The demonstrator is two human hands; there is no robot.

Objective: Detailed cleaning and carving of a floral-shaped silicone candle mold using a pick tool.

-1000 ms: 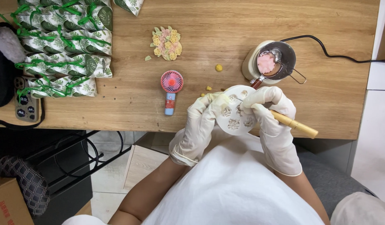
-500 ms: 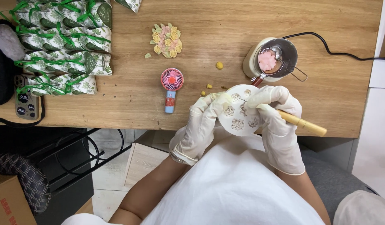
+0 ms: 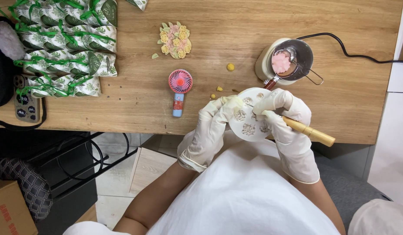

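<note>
Wooden table (image 3: pixel 236 17) fills the upper frame. At upper left lie leaf-printed packages (image 3: pixel 64 41) tied with green ribbon. At centre right, the gloved left hand (image 3: pixel 210 130) curls closed around the edge of a round white flower mould (image 3: pixel 249 117), held at the table edge. The gloved right hand (image 3: pixel 286 126) is closed on a wooden-handled tool (image 3: pixel 308 131) whose tip touches the mould.

Tool tip (image 3: pixel 258 111) hidden under fingers (image 3: pixel 271 101)

Fan (image 3: pixel 179 90) on table (image 3: pixel 123 100), left of mould (image 3: pixel 249 116); pot (image 3: pixel 288 61) behind mould.
</note>
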